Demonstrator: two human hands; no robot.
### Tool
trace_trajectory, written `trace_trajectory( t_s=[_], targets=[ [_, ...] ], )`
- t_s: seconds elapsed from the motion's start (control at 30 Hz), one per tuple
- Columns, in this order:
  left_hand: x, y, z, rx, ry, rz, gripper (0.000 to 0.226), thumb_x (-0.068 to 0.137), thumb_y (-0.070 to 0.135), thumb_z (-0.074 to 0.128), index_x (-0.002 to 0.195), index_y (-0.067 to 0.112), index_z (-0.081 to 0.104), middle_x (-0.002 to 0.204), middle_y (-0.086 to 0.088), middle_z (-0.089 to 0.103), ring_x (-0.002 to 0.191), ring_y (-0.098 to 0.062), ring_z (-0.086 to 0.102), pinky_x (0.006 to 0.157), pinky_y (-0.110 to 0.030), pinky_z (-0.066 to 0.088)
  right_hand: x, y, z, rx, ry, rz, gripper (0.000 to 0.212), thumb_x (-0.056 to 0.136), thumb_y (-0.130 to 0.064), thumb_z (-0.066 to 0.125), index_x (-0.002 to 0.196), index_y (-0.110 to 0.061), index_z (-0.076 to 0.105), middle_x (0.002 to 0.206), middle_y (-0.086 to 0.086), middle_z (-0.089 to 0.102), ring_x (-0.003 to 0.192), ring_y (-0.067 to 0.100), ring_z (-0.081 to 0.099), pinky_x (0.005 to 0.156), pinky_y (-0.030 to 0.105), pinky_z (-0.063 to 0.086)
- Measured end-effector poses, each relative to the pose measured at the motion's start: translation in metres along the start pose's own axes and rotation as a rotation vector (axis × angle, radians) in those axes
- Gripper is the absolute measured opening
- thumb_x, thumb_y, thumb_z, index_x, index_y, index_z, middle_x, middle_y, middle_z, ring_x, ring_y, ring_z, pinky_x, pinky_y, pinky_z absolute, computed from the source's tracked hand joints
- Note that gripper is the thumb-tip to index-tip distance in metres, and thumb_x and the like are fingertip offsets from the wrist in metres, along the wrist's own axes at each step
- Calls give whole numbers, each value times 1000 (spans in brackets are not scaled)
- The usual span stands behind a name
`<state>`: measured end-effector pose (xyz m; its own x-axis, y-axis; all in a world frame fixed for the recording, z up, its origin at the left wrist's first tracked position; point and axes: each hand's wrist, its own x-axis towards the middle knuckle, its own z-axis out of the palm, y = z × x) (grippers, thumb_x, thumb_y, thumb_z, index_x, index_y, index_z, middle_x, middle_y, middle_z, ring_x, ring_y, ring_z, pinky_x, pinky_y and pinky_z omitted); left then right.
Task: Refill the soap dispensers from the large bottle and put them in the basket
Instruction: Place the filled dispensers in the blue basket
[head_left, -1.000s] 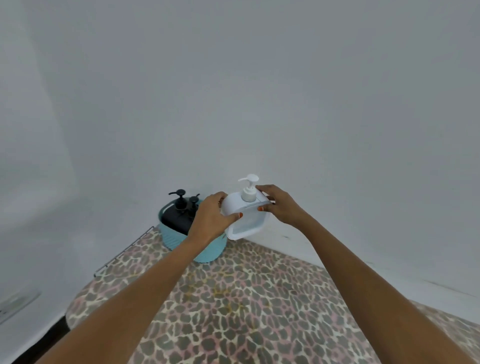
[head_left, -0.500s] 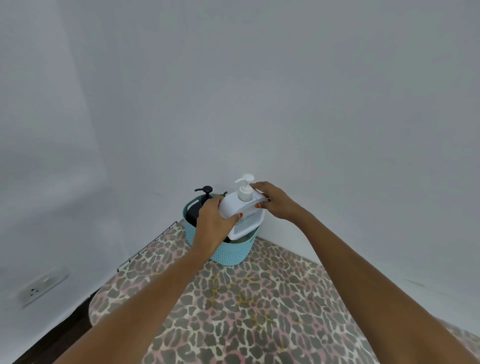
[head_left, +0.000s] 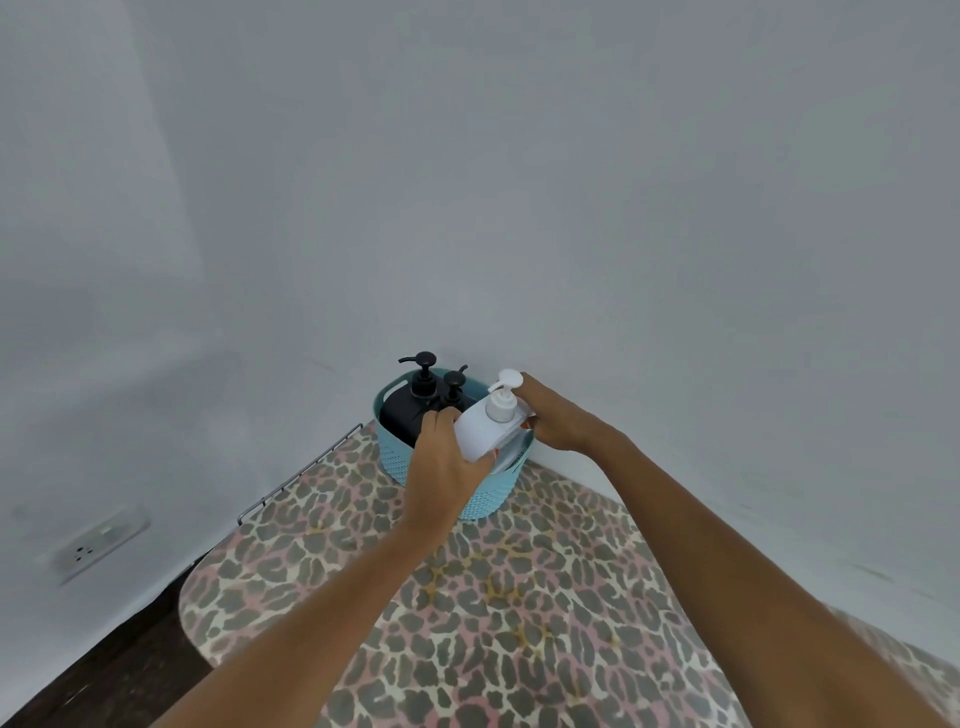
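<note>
Teal basket (head_left: 400, 462) – holds two black pump dispensers (head_left: 410, 410) | white dispenser (head_left: 480, 428) – over basket's right half, long axis tilted, pump nozzle pointing left | left hand (head_left: 441, 467), right hand (head_left: 553, 418) – both closed around white dispenser | leopard-print surface (head_left: 493, 597)

Both hands (head_left: 447, 462) around a white dispenser (head_left: 485, 423), partly inside the blue basket (head_left: 395, 457) beside two black dispensers (head_left: 410, 410).

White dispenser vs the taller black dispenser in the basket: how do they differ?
The white dispenser is white; the black dispenser is black. The white one is tilted and gripped by the left hand and right hand; the black one stands upright, untouched, in the basket. Both have pump tops.
</note>
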<state>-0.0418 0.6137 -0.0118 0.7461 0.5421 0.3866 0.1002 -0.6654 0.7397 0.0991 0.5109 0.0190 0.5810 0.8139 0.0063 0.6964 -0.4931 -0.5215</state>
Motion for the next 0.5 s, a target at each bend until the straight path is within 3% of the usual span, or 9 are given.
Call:
trace_trajectory(
  t_s=[0.13,0.33,0.5],
  targets=[
    [0,-3,1,166,-30,31,53,72,26,74,113,0,51,109,-16,52,101,-29,52,74,-33,46,2,5,7,-33,-11,-1,54,85,13,38,135,-8,31,133,11,40,112,16,37,95,28,33],
    [2,-1,4,303,-132,-11,49,80,31,65,115,3,45,114,-12,47,102,-23,45,76,-22,33,8,12,20,-59,-25,2,59,83,14,37,136,-13,33,131,8,43,113,24,43,96,38,39],
    [7,4,6,385,-183,-26,45,84,32,60,114,4,42,117,-12,44,86,-15,30,76,-19,25,10,16,27,-52,-16,4,58,83,13,37,135,-13,34,129,8,45,108,25,46,93,40,42]
  ],
)
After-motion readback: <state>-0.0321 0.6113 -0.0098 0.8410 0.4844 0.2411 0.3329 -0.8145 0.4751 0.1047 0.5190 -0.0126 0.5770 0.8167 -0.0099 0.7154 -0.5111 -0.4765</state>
